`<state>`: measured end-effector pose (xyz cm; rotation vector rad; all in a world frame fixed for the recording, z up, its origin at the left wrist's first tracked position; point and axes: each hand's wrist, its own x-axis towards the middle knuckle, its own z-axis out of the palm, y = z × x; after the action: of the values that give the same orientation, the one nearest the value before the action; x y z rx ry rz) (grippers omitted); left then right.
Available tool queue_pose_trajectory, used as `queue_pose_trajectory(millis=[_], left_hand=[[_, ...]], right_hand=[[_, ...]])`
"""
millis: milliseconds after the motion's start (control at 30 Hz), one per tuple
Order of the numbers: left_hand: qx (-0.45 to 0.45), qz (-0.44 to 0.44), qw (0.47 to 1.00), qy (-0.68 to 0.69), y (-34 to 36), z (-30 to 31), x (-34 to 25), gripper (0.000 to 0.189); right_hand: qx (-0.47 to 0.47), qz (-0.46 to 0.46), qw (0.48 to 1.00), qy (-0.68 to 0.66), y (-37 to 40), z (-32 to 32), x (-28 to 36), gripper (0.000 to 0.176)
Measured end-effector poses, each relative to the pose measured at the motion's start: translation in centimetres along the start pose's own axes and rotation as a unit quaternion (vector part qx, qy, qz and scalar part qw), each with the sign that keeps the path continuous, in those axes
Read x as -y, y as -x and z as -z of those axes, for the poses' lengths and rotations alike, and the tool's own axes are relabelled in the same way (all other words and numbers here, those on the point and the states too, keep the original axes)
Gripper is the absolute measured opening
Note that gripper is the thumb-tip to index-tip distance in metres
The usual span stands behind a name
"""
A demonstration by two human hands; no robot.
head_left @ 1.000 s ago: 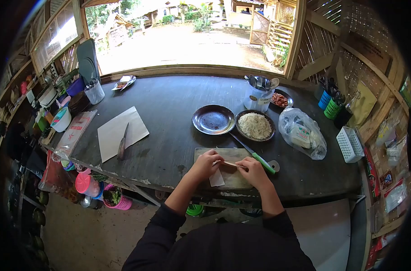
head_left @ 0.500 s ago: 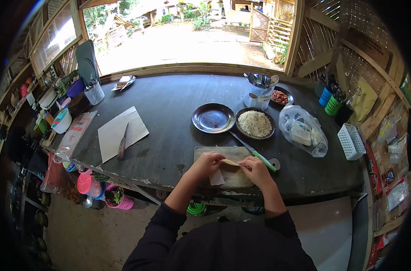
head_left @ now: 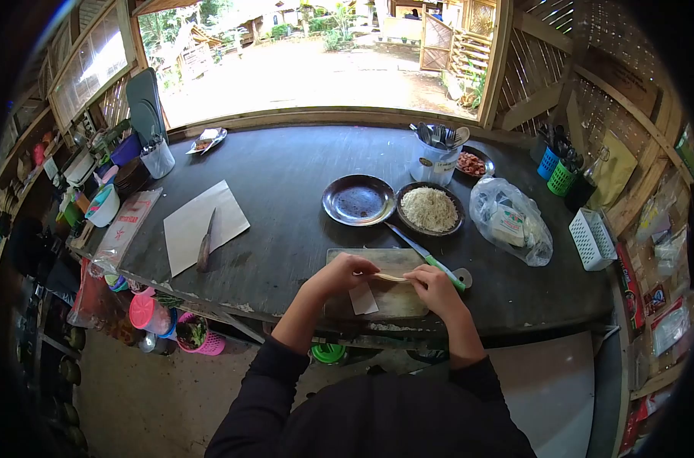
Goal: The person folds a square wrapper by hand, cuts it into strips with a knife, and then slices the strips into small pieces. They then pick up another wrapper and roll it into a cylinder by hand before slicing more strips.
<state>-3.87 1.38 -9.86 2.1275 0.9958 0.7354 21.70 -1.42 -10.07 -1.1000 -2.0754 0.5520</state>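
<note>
Over the wooden cutting board, a thin pale roll, like a rolled-up wrapper, is stretched between my two hands. Its left end is pinched in the fingers of my left hand. My right hand pinches the other end with thumb and fingertips. A small white square lies on the board below my left hand. Just behind the board rests a knife with a green handle. Beyond it are a dark plate and a plate of pale crumbs.
A clear plastic bag with a packet inside and a white utensil tub stand to the right, near a plate of reddish pieces. At left, another knife lies on a white sheet. A white basket sits far right.
My left hand has shifted slightly left and the roll sits a touch lower, held at both ends throughout. The view has moved slightly; the things on the table stay in place.
</note>
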Motion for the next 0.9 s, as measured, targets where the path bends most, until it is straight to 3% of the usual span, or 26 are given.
queue_pose_trajectory(millis=[333,500,633,733,900], left_hand=[[0.039,0.011,0.998,0.049,-0.4,0.5,0.2,0.022],[0.020,-0.035,0.999,0.023,-0.5,0.5,0.4,0.022],[-0.017,-0.044,0.999,-0.009,-0.2,0.0,0.1,0.021],[-0.030,-0.002,1.000,0.004,-0.2,-0.7,0.0,0.020],[-0.037,-0.053,0.998,-0.023,-0.5,-1.2,0.6,0.014]], right_hand=[[-0.029,-0.030,0.999,-0.007,0.0,-0.1,0.0,0.013],[-0.009,-0.066,0.997,-0.042,-0.1,0.2,0.7,0.011],[-0.022,-0.035,0.999,-0.022,0.0,0.0,0.4,0.011],[-0.016,-0.028,0.999,-0.013,0.0,-0.2,-0.2,0.013],[0.015,-0.015,0.999,0.028,-0.6,-0.3,0.2,0.019]])
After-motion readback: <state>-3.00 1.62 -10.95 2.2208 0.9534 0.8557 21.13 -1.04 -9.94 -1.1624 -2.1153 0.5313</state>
